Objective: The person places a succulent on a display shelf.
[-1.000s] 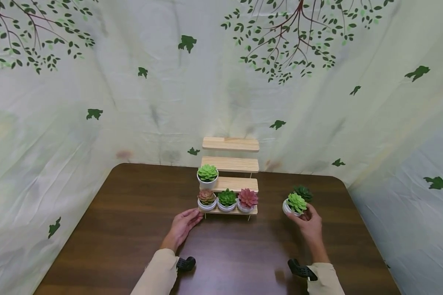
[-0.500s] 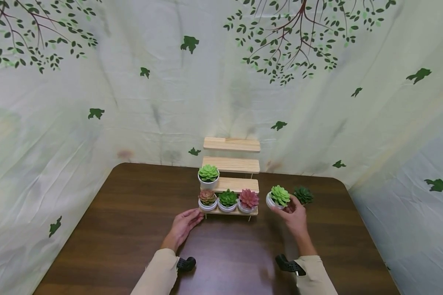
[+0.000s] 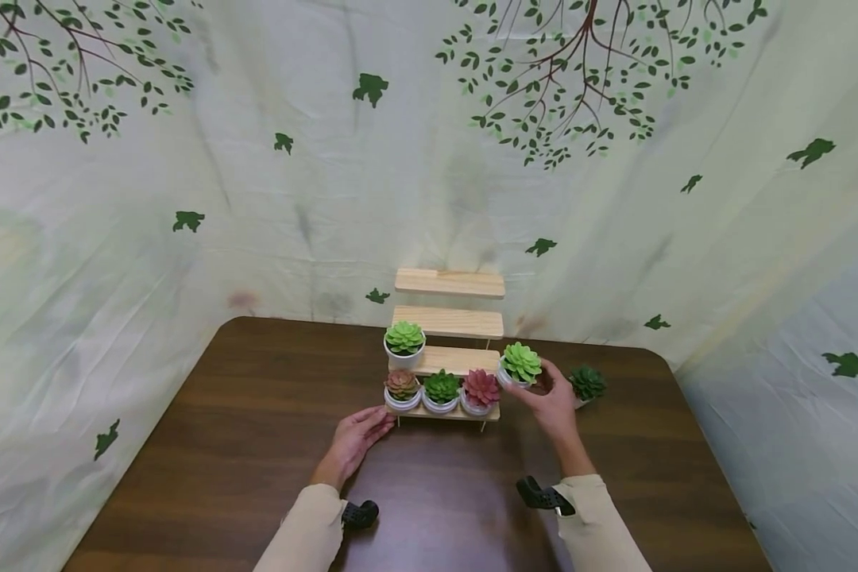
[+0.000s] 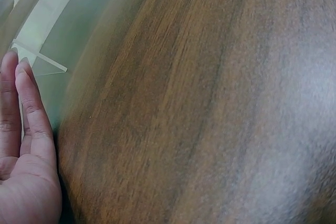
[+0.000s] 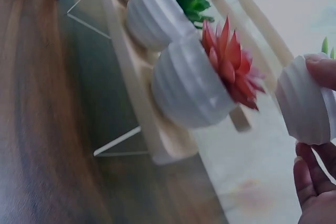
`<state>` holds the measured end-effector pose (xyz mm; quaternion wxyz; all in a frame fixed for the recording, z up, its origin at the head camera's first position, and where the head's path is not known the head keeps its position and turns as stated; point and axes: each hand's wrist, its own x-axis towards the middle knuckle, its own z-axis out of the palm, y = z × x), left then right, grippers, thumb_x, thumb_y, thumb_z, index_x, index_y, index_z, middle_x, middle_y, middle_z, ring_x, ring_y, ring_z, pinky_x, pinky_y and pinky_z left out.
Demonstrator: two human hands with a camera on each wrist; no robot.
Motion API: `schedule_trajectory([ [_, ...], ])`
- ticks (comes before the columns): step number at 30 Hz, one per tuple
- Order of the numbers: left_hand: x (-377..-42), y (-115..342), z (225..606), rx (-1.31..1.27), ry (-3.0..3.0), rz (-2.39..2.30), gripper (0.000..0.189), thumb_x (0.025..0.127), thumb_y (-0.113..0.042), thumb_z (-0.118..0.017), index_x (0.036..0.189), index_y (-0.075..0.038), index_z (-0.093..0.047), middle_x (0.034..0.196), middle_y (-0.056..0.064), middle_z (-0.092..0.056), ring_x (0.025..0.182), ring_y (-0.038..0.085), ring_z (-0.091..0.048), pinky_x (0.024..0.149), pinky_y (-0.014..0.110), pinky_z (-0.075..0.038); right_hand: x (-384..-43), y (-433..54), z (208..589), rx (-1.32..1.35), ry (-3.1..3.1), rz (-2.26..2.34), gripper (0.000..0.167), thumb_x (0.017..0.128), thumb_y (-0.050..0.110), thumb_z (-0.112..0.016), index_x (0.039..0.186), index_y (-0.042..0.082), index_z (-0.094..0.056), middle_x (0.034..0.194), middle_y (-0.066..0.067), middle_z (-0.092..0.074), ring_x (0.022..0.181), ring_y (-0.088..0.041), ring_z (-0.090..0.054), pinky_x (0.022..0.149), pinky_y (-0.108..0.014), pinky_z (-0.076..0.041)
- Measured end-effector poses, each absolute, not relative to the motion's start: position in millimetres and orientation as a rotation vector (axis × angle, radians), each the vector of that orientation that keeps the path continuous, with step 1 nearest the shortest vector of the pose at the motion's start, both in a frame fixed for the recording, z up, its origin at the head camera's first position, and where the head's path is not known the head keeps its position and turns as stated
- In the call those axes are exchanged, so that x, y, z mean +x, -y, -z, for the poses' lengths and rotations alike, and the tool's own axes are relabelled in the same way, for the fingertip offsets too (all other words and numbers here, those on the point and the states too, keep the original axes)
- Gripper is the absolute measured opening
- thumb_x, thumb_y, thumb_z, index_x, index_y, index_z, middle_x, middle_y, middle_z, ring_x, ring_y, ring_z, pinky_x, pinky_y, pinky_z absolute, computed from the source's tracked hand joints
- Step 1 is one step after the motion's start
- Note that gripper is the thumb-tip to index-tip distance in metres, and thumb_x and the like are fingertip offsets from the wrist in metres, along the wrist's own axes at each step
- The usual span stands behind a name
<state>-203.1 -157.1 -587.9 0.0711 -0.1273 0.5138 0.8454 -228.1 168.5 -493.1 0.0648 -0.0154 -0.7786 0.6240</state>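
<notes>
In my right hand (image 3: 552,400) I grip the white ribbed pot of a bright green succulent (image 3: 521,362), held beside the right end of a stepped wooden plant stand (image 3: 465,361). The right wrist view shows thumb and fingers round that pot (image 5: 304,103). My left hand (image 3: 357,437) touches the stand's lower left corner, its fingers nearly straight. On the bottom step sit a brownish-pink succulent (image 3: 402,384), a green succulent (image 3: 441,385) and a red succulent (image 3: 481,388), all in white pots. Another light green succulent (image 3: 404,338) stands at the left end of the second step.
A dark green succulent (image 3: 586,384) stands on the brown table (image 3: 257,445), right of my right hand and partly behind it. The stand's two upper steps (image 3: 449,283) bear nothing. A pale leaf-printed cloth (image 3: 314,199) hangs behind the table.
My right hand has carried the bright green succulent leftward, away from the dark green one, to the stand's right side. The left hand has stayed at the stand's corner.
</notes>
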Motion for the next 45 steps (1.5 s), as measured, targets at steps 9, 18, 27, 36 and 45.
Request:
schedule_trajectory([
  [9,-202,157,586,-0.378,-1.553,-2.54,0.015,0.095,0.001,-0.056,0.093,-0.005,-0.07,0.081,0.005,-0.071,0.078,0.013,-0.069,0.075,0.023,-0.056,-245,-146,479,0.136,2.319,-1.94,0.063,0.077,0.008,-0.082,0.132,0.002,-0.051,0.132,-0.016,-0.054,0.123,-0.028,-0.05,0.106,-0.044,-0.041],
  [18,-202,157,584,-0.394,-1.549,-2.528,0.013,0.095,0.0,-0.058,0.097,-0.002,-0.07,0.082,0.005,-0.071,0.078,0.013,-0.069,0.077,0.024,-0.056,-261,-128,468,0.192,2.409,-1.963,0.069,0.077,0.008,-0.082,0.136,-0.001,-0.048,0.135,-0.02,-0.052,0.127,-0.031,-0.049,0.106,-0.041,-0.04],
  [27,-203,158,587,-0.357,-1.53,-2.534,0.014,0.095,-0.001,-0.058,0.094,-0.005,-0.071,0.082,0.005,-0.072,0.08,0.013,-0.069,0.078,0.025,-0.057,-262,-108,455,0.176,2.483,-1.917,0.064,0.079,0.009,-0.079,0.135,0.001,-0.049,0.127,-0.021,-0.057,0.114,-0.034,-0.058,0.097,-0.044,-0.049],
  [36,-205,155,587,-0.411,-1.548,-2.534,0.017,0.095,0.001,-0.056,0.09,-0.006,-0.07,0.081,0.006,-0.071,0.077,0.014,-0.069,0.075,0.024,-0.057,-277,-99,467,0.196,2.493,-1.947,0.064,0.077,0.013,-0.082,0.133,0.004,-0.052,0.121,-0.018,-0.061,0.106,-0.031,-0.063,0.088,-0.039,-0.054],
  [45,-205,156,588,-0.407,-1.547,-2.525,0.016,0.095,0.001,-0.055,0.091,-0.005,-0.07,0.081,0.006,-0.071,0.078,0.014,-0.069,0.076,0.025,-0.057,-280,-91,468,0.232,2.509,-1.945,0.063,0.074,0.012,-0.084,0.13,0.004,-0.055,0.115,-0.017,-0.065,0.1,-0.029,-0.066,0.079,-0.034,-0.057],
])
